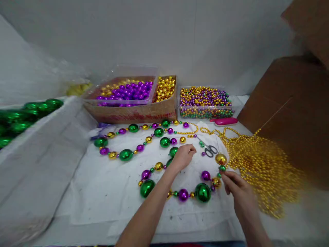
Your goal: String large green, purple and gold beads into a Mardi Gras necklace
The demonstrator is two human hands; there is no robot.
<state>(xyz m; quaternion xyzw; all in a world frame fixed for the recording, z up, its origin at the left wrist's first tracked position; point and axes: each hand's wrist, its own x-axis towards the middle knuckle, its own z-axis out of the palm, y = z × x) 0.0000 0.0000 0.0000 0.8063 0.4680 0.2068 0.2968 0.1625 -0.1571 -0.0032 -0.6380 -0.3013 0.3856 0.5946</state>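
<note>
At the right of centre in the frame, the right hand (239,188) has its thumb and fingertips pinched together on a small green bead (222,168), at the end of a string of balls (183,195). That string curves through the lower middle of the frame in green, purple and gold. A gold ball (221,159) sits just above the pinch, with a thin thread rising from it.

The left hand (183,156), near the centre, has its fingers curled and the thumb close to the forefinger; whether they grip anything, I cannot tell. 2 green balls show partly behind that hand and wrist.

A white cloth (100,202) covers the table. Scissors (210,151) lie between the hands, and a second string (125,155) loops left of centre. Gold bead chains (259,168) heap at the right. Along the back stand a cardboard box (133,113) holding purple and gold balls and a clear tray (205,107) of small mixed beads. A pale wall (164,34) fills the top.
</note>
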